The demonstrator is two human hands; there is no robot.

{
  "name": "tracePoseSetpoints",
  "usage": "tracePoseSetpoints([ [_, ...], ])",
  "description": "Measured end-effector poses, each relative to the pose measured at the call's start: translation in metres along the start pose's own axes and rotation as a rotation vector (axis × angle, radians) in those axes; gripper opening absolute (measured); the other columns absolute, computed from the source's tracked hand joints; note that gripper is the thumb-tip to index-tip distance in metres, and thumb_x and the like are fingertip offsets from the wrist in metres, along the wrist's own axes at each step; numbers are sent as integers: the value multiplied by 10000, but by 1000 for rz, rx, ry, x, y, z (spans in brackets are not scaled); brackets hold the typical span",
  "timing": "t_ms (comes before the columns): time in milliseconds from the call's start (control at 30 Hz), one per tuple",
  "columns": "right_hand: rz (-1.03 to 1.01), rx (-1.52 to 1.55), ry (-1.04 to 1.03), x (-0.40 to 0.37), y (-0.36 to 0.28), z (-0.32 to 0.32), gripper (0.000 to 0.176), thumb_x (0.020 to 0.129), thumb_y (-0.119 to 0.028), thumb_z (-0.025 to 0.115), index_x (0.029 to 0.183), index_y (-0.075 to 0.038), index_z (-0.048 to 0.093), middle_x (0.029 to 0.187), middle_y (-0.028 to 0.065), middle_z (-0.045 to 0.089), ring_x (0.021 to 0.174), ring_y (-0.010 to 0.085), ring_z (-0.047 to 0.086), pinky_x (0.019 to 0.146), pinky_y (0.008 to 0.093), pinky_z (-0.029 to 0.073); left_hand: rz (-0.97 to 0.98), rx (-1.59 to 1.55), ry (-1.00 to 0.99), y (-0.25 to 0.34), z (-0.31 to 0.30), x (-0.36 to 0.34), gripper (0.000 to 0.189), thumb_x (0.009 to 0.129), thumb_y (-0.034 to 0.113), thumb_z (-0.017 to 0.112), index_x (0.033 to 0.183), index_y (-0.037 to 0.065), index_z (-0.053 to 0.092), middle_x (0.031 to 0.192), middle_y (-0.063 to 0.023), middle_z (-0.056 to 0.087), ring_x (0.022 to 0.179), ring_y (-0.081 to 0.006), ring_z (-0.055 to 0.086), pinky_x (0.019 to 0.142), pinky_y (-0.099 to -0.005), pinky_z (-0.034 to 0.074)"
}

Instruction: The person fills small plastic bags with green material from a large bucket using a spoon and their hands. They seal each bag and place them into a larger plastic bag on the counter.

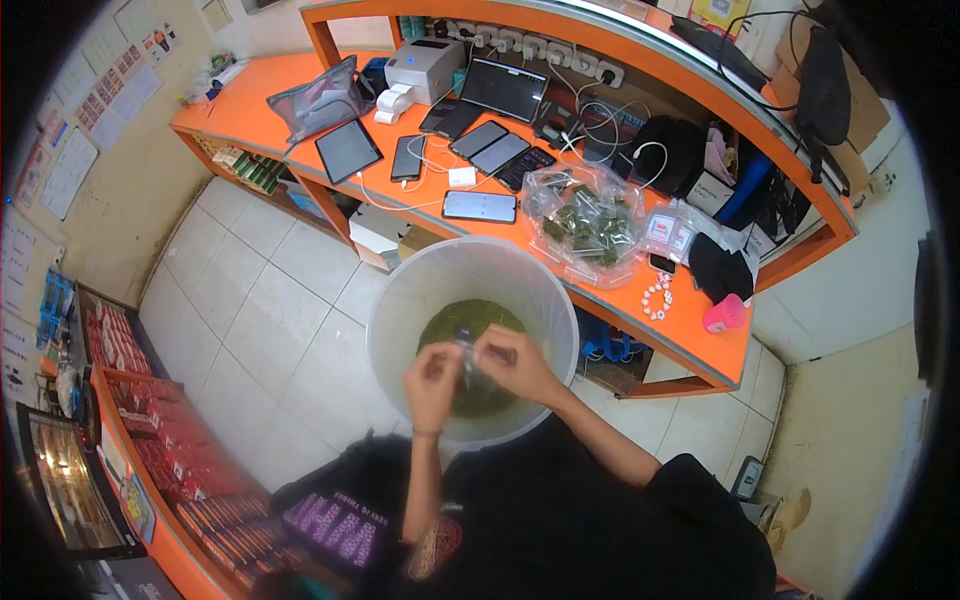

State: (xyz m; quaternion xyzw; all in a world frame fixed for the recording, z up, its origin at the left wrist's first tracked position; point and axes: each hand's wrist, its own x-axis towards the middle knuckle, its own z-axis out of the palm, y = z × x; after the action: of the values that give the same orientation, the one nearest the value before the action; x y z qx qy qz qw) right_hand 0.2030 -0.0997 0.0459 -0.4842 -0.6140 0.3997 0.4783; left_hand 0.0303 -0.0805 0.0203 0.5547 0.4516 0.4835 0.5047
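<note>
My left hand (pixel 430 387) and my right hand (pixel 516 367) are held close together over a large translucent white bucket (pixel 400 285). The fingers of both are pinched. Between the fingertips is a small translucent piece (pixel 466 346), blurred, with a dark spot at its top; I cannot tell what it is. Below them, loose green shredded leaf material (pixel 478 312) covers the bottom of the bucket, and my hands hide part of it. The bucket stands right in front of my body, beside the orange counter.
On the orange counter (pixel 690 345) are a clear plastic bag of green material (pixel 585 225), several phones, a tablet (pixel 348 151), a label printer (pixel 424 70) and a pink cup (pixel 724 314). Red packets (pixel 165 415) fill a shelf at left. White tiles (pixel 290 330) cover the floor.
</note>
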Motion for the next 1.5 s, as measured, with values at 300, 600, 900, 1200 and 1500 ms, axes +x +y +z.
tracePoseSetpoints([
  [300,-41,-274,-164,-14,36,-29,138,796,-114,644,850,2,592,816,148,593,745,328,632,664,416,508,-7,297,168,45,17,85,192,918,220,670,937,28,673,641,5,590,549,-49,517,487,-222,389],
  [600,66,-306,-531,-23,20,-54,266,756,-113,614,978,32,601,1005,212,609,878,424,635,755,500,528,61,594,-184,-46,207,250,375,943,266,574,1151,-44,607,1061,-267,653,938,-367,672,829,-396,542],
  [900,119,-133,-748,-36,35,-77,301,825,-178,601,1059,10,569,1019,215,599,937,400,623,757,496,528,-619,925,-634,-149,241,290,497,866,406,666,1057,-51,653,1022,-226,682,944,-310,685,817,-372,566],
  [1200,-128,-138,-823,-35,80,-58,339,852,-140,556,1165,-9,554,1067,252,606,926,397,634,790,497,508,-334,1311,-1015,-153,270,278,324,945,329,567,1055,33,638,957,-92,682,802,-198,679,655,-329,581],
  [1500,-109,-234,-720,-30,67,-103,364,847,-63,496,1201,11,542,1061,236,609,887,378,654,709,485,521,-939,-553,-426,-43,269,257,241,1018,192,402,967,59,598,787,-4,615,662,-101,571,637,-248,504],
])
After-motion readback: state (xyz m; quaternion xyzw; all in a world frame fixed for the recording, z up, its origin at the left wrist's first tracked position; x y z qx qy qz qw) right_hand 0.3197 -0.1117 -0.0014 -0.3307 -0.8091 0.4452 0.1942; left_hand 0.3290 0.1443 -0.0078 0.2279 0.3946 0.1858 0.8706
